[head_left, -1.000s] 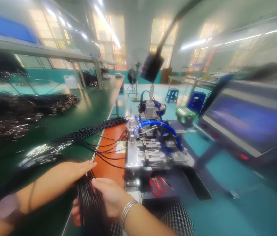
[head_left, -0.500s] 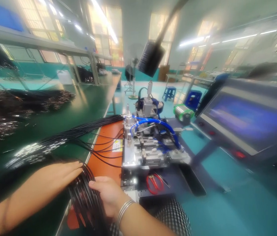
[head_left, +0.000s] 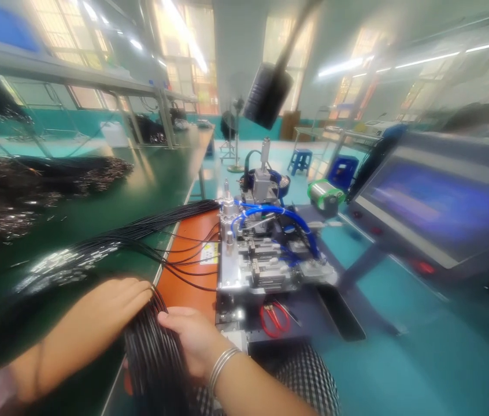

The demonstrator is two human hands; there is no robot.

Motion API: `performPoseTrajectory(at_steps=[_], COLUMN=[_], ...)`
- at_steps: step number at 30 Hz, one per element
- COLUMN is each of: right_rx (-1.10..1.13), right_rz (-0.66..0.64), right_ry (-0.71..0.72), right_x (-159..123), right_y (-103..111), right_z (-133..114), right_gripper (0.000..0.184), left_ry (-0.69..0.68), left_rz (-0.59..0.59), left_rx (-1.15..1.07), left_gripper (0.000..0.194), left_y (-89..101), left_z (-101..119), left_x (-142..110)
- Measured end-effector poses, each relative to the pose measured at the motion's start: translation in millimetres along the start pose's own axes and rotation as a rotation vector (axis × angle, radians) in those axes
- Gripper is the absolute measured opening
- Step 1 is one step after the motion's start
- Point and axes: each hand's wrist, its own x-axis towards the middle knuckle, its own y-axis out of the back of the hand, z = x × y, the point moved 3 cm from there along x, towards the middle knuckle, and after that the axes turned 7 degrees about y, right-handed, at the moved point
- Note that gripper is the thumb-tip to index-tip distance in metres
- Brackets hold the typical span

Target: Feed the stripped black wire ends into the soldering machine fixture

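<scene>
A thick bundle of black cables (head_left: 158,358) hangs bent over at the lower middle, beside the orange plate (head_left: 190,263). My left hand (head_left: 125,297) is closed over the bundle's upper left, its fingertips at the bend. From the right, my right hand (head_left: 190,335) grips the same bundle, thumb on top and the other fingers hidden behind the cables. Further off, another long bunch of black cables (head_left: 162,219) runs from the green table to the metal machine (head_left: 253,248), with several loose strands crossing the orange plate.
Red-handled pliers (head_left: 274,319) and a black phone-like slab (head_left: 340,312) lie at the machine's near side. A monitor (head_left: 435,208) stands at right. Piles of black cables (head_left: 32,185) cover the green table's (head_left: 158,173) left part. A dark cylinder (head_left: 267,95) hangs above.
The bundle's strands look gathered more closely together between my hands. My left hand has shifted slightly up and to the right; my right hand has barely moved.
</scene>
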Motion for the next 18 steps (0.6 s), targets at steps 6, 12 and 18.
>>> performPoseTrajectory(at_steps=[6, 12, 18], right_rx=[-0.061, -0.061, -0.072], right_rz=[0.055, 0.067, 0.111], right_ry=[-0.023, -0.053, -0.02], right_x=[4, 5, 5], right_y=[6, 6, 7], right_z=[2, 3, -1], right_gripper=[0.028, 0.021, 0.017], left_ry=[-0.132, -0.095, -0.114], left_rz=[0.077, -0.045, -0.033], left_rx=[0.071, -0.008, -0.012], left_gripper=[0.036, 0.035, 0.033], left_y=[-16.9, -20.6, -24.1], left_z=[-11, -4, -13], left_x=[-11, -4, -7])
